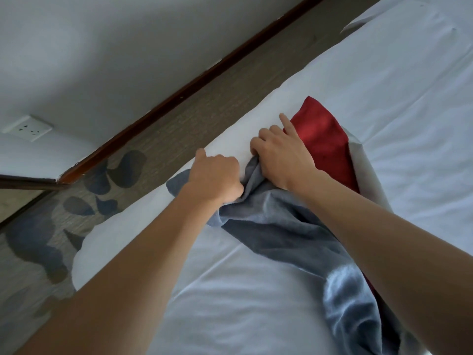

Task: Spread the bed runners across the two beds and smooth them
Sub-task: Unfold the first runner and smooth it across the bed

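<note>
Crumpled grey-blue fabric bed runner lay bunched near far edge of white-sheeted bed. Left hand gripped its fold, fingers curled. Right hand pinched same runner, index finger extended, touching red cloth. Patterned carpet lay beyond bed.

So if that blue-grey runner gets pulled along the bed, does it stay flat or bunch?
Likely floppy: the blue-grey runner is already crumpled where both the left hand and the right hand grip it. Its sheen suggests it may slide on the white sheet.
</note>
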`<state>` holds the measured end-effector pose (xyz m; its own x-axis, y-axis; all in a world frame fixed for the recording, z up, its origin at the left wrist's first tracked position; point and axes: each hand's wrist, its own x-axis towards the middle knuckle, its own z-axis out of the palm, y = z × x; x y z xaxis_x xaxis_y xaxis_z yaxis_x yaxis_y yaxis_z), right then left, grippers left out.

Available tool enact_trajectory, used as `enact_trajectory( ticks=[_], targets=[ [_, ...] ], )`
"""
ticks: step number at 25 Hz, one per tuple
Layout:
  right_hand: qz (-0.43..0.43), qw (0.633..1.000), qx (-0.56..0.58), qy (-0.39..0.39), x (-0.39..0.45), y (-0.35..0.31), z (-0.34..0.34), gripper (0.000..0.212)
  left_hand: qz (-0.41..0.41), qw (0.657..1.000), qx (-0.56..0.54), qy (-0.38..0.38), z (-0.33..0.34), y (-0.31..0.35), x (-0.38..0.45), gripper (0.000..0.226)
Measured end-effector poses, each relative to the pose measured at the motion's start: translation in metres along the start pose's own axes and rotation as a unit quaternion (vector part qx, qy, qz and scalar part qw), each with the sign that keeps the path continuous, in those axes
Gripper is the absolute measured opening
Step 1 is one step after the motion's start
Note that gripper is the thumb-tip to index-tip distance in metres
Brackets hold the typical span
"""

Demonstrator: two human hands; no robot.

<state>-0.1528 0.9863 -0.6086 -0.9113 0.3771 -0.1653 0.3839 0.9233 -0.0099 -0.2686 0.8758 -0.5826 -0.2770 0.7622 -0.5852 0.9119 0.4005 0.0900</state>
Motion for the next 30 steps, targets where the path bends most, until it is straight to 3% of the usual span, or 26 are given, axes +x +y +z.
enact_trajectory(
  ticks=[3,5,8,10,14,16,19,22,24,27,30],
  targets=[
    [0.091,0.988,0.030,0.120,0.025,0.006,-0.004,0.017,-0.049,0.981,-0.074,0.170,-0.004,-0.039,0.013,0.026],
    [0.104,0.989,0.036,0.100,0.039,0.002,-0.006,0.027,-0.096,0.962,-0.105,0.234,0.003,-0.058,0.016,0.024],
    [0.087,0.995,0.013,-0.036,0.048,-0.009,0.000,0.038,-0.120,0.984,-0.085,0.103,0.009,-0.058,0.015,0.038],
    [0.085,0.995,0.006,-0.045,0.050,-0.010,0.006,0.026,-0.097,0.990,-0.091,0.050,0.009,-0.057,0.018,0.036],
    [0.121,0.989,0.023,0.087,0.077,-0.003,0.000,0.015,-0.112,0.964,-0.113,0.212,0.000,-0.082,0.030,0.022],
    [0.127,0.986,0.033,0.100,0.097,-0.001,-0.006,0.020,-0.137,0.950,-0.115,0.255,-0.003,-0.092,0.036,0.019],
    [0.107,0.993,0.031,0.037,0.101,-0.006,-0.002,0.037,-0.130,0.959,-0.118,0.223,0.002,-0.086,0.044,0.022],
    [0.093,0.996,0.012,0.002,0.076,-0.001,0.012,0.030,-0.074,0.966,-0.129,0.213,0.016,-0.065,0.046,0.020],
    [0.110,0.994,0.000,-0.001,0.063,0.012,0.015,0.026,-0.083,0.973,-0.084,0.199,0.020,-0.062,0.051,0.016],
    [0.150,0.986,0.016,0.066,0.053,0.034,0.008,0.027,-0.126,0.967,-0.060,0.212,0.014,-0.063,0.059,0.018],
    [0.203,0.962,0.083,0.164,0.008,0.050,-0.001,0.033,-0.027,0.951,-0.116,0.285,-0.001,-0.016,0.057,0.013]
  ],
)
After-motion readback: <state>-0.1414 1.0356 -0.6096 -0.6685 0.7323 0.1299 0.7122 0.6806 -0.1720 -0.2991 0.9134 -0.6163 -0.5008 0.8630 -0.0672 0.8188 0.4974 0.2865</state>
